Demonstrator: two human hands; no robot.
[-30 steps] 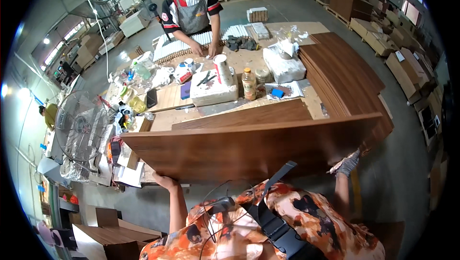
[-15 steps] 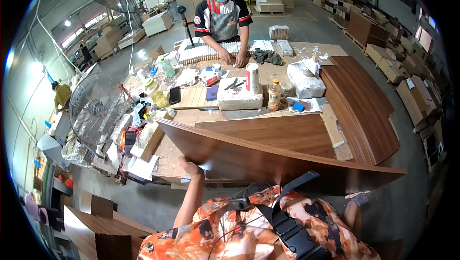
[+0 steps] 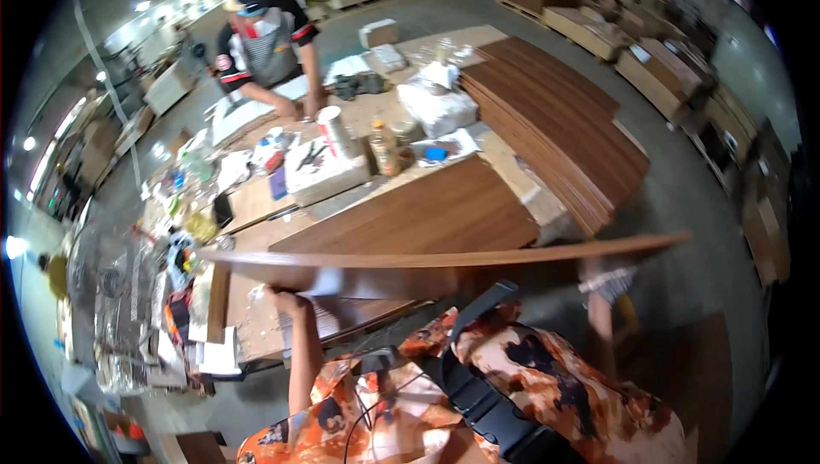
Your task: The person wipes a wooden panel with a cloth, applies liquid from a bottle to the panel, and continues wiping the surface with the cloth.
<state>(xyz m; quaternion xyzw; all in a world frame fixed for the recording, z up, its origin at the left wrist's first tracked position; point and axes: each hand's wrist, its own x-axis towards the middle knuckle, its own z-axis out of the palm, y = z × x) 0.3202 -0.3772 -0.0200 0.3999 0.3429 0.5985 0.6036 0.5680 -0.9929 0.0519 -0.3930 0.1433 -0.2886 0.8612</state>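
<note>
Wooden board (image 3: 444,257), long and brown, held up flat off the table (image 3: 359,118), edge toward the camera, from 9 o'clock to 3 o'clock. Left hand (image 3: 286,300) wrapped around its near edge at 8 o'clock. Right hand (image 3: 608,280) in a pale glove, gripping the far end at 3 o'clock, blurry. Lifted already, by the look of it; not set down anywhere yet. Stack of same brown boards (image 3: 555,114) waiting at 1 o'clock. Another board (image 3: 427,212) lying flat just beyond. Other person (image 3: 260,32) busy at 11 o'clock.
</note>
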